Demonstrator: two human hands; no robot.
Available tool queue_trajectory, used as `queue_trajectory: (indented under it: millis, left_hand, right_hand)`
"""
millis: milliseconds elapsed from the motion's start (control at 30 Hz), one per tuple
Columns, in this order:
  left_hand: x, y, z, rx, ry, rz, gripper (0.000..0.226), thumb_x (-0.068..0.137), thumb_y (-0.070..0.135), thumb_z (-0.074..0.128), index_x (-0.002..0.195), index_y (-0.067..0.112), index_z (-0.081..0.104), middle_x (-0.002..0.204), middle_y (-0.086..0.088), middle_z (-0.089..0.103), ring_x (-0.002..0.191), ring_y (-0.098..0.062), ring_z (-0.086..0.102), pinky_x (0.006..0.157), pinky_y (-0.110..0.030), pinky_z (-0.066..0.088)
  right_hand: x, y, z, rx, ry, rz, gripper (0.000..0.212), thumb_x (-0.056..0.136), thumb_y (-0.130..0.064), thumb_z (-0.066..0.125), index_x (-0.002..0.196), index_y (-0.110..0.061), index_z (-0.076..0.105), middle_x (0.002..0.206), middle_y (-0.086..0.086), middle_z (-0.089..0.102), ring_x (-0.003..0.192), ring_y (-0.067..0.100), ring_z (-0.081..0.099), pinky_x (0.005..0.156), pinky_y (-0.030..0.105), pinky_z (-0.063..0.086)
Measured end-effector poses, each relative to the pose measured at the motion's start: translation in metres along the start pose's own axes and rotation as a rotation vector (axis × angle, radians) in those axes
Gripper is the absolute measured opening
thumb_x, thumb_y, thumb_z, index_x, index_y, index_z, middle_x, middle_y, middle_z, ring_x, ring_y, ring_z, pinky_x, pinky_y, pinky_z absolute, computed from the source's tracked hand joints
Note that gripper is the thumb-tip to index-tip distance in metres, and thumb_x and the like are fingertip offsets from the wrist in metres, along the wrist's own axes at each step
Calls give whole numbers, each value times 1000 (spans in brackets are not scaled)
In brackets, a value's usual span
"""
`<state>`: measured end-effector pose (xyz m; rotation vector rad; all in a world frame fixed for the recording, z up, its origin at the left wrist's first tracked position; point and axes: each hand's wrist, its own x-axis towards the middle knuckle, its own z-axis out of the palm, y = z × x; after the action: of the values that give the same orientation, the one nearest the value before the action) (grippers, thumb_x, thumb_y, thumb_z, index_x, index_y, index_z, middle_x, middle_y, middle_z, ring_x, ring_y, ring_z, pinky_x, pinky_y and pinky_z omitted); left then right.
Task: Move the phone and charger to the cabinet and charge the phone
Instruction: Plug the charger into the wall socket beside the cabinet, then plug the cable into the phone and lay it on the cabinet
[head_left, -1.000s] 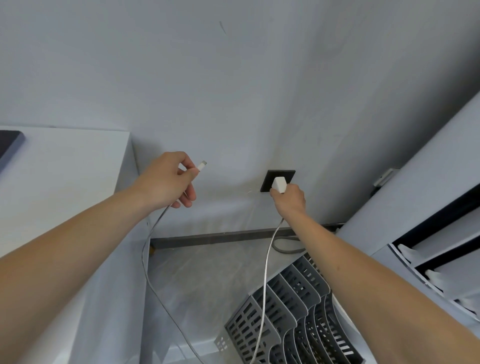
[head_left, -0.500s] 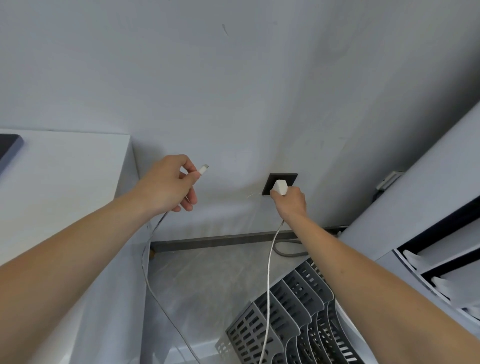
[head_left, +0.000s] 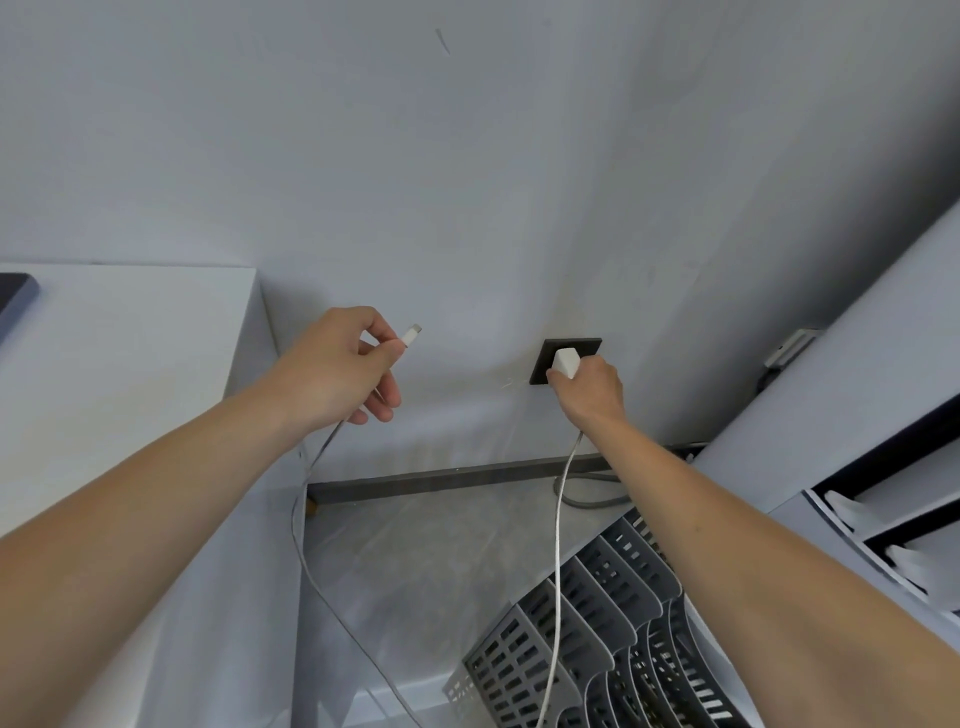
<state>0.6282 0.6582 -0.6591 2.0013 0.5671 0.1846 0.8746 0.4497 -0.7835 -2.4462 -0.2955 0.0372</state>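
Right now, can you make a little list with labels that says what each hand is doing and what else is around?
left hand: pinching the small white cable connector, tip free in the air
right hand: gripping the white charger plug at the black square wall socket
thin white cable: hangs down from the plug
grey slotted plastic file rack: on the floor below
white cabinet top: at left

White cabinet (head_left: 130, 364) top carries one dark flat item (head_left: 13, 301) at its far left edge (identity indistinct). Right of the cabinet, the floor (head_left: 441, 561) bears a grey slotted file rack (head_left: 597, 639).
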Motion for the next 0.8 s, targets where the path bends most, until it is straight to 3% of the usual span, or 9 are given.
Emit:
queue_trajectory:
  millis: [433, 600, 800]
  left_hand:
    - [2, -4, -1, 32, 25, 10, 15, 107, 26, 51, 103, 16, 61, 67, -6, 77, 58, -20, 75, 46, -23, 55]
    - [4, -9, -3, 101, 50, 47, 16, 107, 26, 50, 99, 15, 59, 63, -3, 76, 60, -22, 76, 51, -30, 53]
    - [2, -11, -4, 108, 83, 86, 17, 106, 28, 50, 97, 16, 58, 63, 0, 77, 59, -19, 76, 57, -36, 58]
  right_hand:
    - [0, -7, -2, 72, -11, 45, 46, 93, -39, 72, 116, 0, 64, 101, 10, 62, 90, 29, 61, 72, 33, 47]
    - [-10, -14, -12, 22, -75, 89, 55, 92, -50, 68, 116, -2, 62, 107, 19, 70, 92, 37, 73, 82, 51, 63]
    - [-38, -30, -29, -220, 27, -54, 57, 94, -47, 67, 125, 0, 58, 127, 19, 61, 120, 39, 57, 93, 49, 55]
